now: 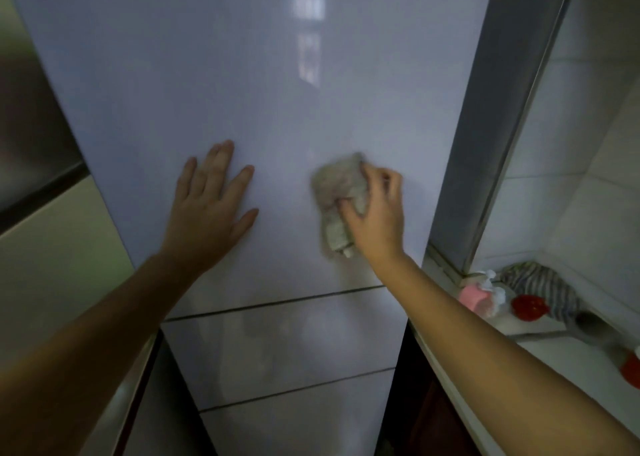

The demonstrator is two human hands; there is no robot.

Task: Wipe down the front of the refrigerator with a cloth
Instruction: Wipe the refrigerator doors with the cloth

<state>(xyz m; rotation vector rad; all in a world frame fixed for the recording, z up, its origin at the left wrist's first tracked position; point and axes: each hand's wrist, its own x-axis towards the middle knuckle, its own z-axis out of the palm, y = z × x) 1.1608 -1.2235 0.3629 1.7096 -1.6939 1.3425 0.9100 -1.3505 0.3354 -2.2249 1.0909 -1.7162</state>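
Note:
The glossy white refrigerator front [242, 74] fills the middle of the head view, with two drawer fronts below its tall upper door. My left hand [211, 209] lies flat on the lower part of that door, fingers spread, holding nothing. To its right, my right hand [377, 213] grips a crumpled grey cloth [337, 192] and presses it against the door. The cloth is blurred, and one end hangs down below my palm.
A white counter [554, 351] runs along the right, carrying a pink bottle [476, 298], a red item [528, 306] and a striped rag [543, 282]. A grey pillar [485, 126] stands beside the fridge. Pale cabinet panels [52, 265] flank the left side.

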